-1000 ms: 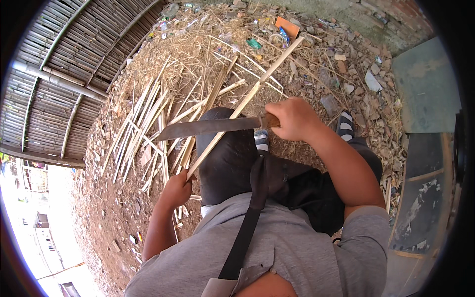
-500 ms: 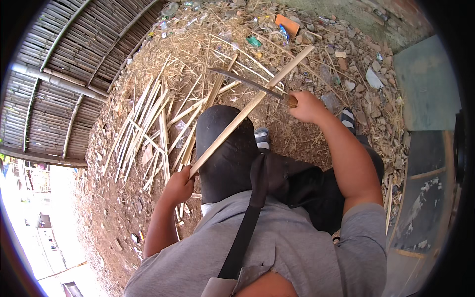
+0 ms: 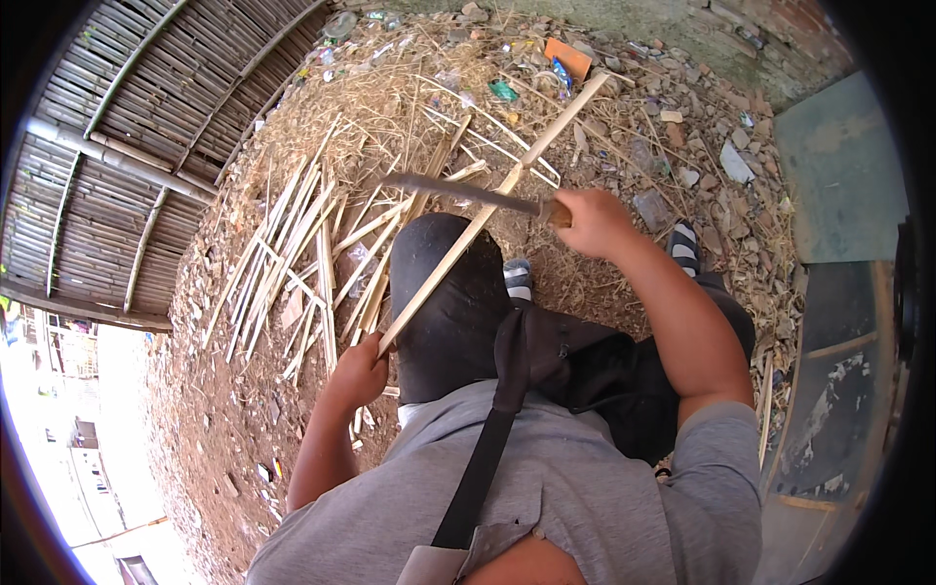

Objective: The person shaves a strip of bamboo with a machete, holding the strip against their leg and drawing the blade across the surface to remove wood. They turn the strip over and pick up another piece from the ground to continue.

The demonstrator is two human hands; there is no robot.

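- Our left hand grips a long bamboo strip, fingers wrapped around its lower end
- Our right hand clenches a knife across it
- Cut bamboo slats litter the dirt ground alongside

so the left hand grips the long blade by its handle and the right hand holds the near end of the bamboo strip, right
Not quite: the hands are swapped. In the head view the right hand grips the long blade by its handle, and the left hand holds the near end of the bamboo strip. The blade meets the strip partway along it.
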